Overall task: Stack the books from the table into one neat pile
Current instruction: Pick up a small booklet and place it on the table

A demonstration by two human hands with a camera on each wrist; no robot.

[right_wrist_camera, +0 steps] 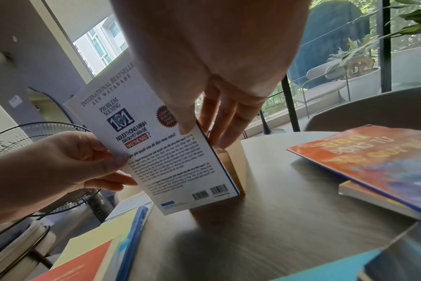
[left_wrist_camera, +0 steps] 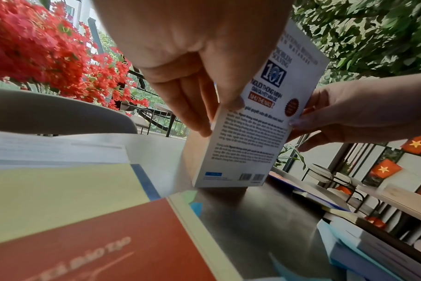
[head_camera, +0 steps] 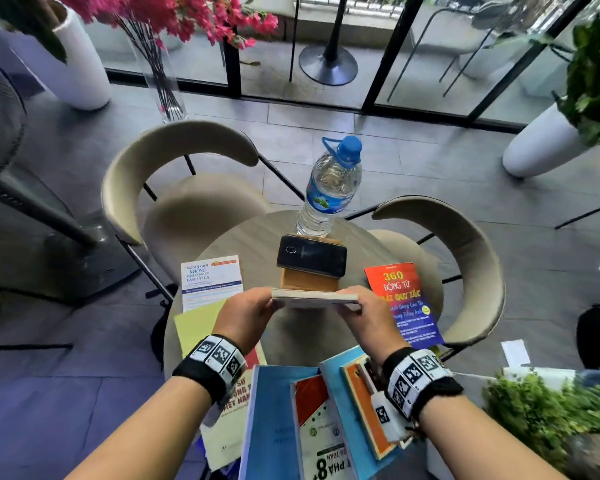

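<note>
A white paperback (head_camera: 314,299) titled "Problem Solving 101" (left_wrist_camera: 252,133) (right_wrist_camera: 168,152) stands upright over the middle of the round table (head_camera: 291,334). My left hand (head_camera: 269,303) pinches its left side and my right hand (head_camera: 352,303) pinches its right side. Whether its lower edge touches the table I cannot tell. Other books lie flat around it: a red and blue one (head_camera: 402,303) at right, a white one (head_camera: 210,282) and a yellow one (head_camera: 194,327) at left. Near me lie a red and cream one (head_camera: 236,410), a blue one (head_camera: 274,420) and several overlapping ones (head_camera: 357,403).
Just behind the held book, a black phone (head_camera: 310,259) rests on a wooden stand (head_camera: 305,280). A water bottle (head_camera: 331,188) stands at the table's far edge. Two beige chairs (head_camera: 187,188) (head_camera: 465,258) flank the table. A potted plant (head_camera: 551,410) is at my right.
</note>
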